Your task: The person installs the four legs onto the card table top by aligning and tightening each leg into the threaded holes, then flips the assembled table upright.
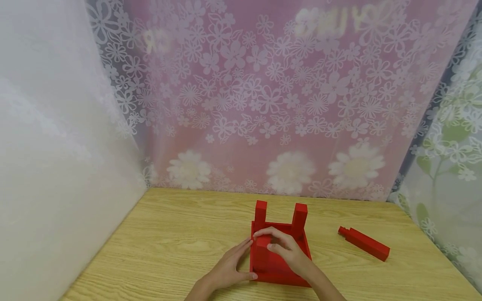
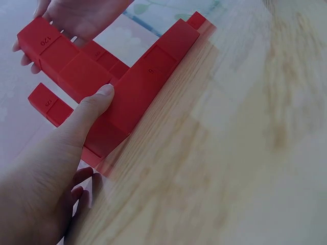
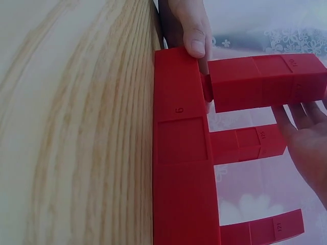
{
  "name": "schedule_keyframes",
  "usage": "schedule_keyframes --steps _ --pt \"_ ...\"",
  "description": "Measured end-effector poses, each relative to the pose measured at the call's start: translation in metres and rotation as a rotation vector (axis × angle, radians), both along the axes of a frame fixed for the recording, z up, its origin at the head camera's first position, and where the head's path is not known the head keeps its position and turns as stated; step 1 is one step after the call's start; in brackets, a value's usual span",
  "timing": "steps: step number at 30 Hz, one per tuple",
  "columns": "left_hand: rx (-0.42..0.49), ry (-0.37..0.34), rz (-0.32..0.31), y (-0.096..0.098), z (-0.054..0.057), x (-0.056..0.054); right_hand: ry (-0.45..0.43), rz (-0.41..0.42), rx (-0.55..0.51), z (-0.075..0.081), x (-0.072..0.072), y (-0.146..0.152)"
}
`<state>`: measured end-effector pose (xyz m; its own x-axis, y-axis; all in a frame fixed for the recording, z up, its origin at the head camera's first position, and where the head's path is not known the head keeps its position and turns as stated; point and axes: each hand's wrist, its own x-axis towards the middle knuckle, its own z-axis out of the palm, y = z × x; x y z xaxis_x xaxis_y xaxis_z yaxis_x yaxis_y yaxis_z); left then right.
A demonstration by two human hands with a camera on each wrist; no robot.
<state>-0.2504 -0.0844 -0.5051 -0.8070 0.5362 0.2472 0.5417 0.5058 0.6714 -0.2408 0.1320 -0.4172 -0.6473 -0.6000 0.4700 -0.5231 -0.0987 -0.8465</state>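
Observation:
A red square tabletop (image 1: 280, 265) lies upside down on the table, with two red legs (image 1: 260, 213) standing at its far corners. My right hand (image 1: 291, 253) grips a third red leg (image 1: 261, 258), marked 120, near its upper end at the near left corner. In the right wrist view, a narrow peg (image 3: 207, 88) shows between that leg and the tabletop. Along the left side, my left hand (image 1: 227, 265) holds the tabletop, its thumb (image 2: 99, 99) on the near corner and its fingers along the left edge.
A loose red leg (image 1: 367, 244) with a stepped peg end lies on the wood-grain table (image 1: 180, 234) to the right. Flower-patterned curtains (image 1: 271, 96) hang behind the table, and a pale sheet (image 1: 64, 138) runs along the left.

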Motion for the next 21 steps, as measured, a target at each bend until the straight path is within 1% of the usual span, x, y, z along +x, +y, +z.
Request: schedule_keyframes --steps 3,10,13,15,17,19,21 --pt "-0.005 0.006 0.001 0.0002 -0.0003 -0.0001 0.009 -0.071 0.024 -0.0013 0.0007 -0.0016" --pt "-0.002 -0.003 0.009 0.0003 -0.0020 -0.0012 -0.006 -0.333 0.137 -0.0027 0.0020 -0.0068" --pt "0.001 0.001 0.009 0.0002 -0.0024 -0.0010 -0.005 -0.411 0.170 -0.0030 0.0016 -0.0086" --pt "0.001 0.003 0.010 0.0001 -0.0022 -0.0007 0.007 -0.429 0.182 -0.0030 0.0014 -0.0094" --pt "-0.001 0.004 0.012 -0.0001 -0.0019 -0.0003 0.031 -0.417 0.183 -0.0030 0.0012 -0.0098" --pt "-0.005 0.001 0.013 0.0000 -0.0013 0.0001 0.043 -0.383 0.176 -0.0025 0.0016 -0.0096" --pt "-0.010 -0.002 0.012 0.0002 -0.0010 0.0005 0.044 -0.324 0.158 -0.0021 0.0023 -0.0085"
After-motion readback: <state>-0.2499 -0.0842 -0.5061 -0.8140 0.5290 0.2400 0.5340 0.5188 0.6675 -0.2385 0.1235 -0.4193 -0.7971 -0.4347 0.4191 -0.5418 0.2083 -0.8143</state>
